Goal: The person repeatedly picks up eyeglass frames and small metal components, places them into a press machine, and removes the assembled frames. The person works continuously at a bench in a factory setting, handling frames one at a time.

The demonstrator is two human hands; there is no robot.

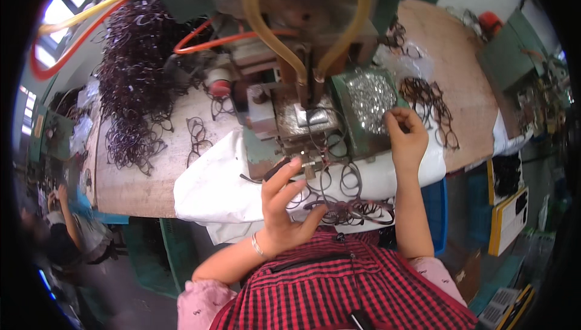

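Note:
My left hand (283, 206) is in front of the machine, fingers spread and thumb apart, with no grip on anything that I can see. Past its fingertips, a dark strip (273, 170) lies by the machine base; I cannot tell what it is. A dark eyeglass frame (339, 142) stands at the machine's metal block (311, 119), one rim close under two upright metal prongs (310, 88). My right hand (407, 133) is pinched at the edge of a heap of small silver metal pieces (370, 97) on a green tray (346, 97). What its fingertips hold is hidden.
Several eyeglass frames (357, 212) lie along the table's near edge on white cloth (212, 179). A tall pile of dark frames (136, 82) stands left, more frames (433, 106) right. Yellowish hoses (254, 9) hang over the machine. A person (75, 227) sits far left.

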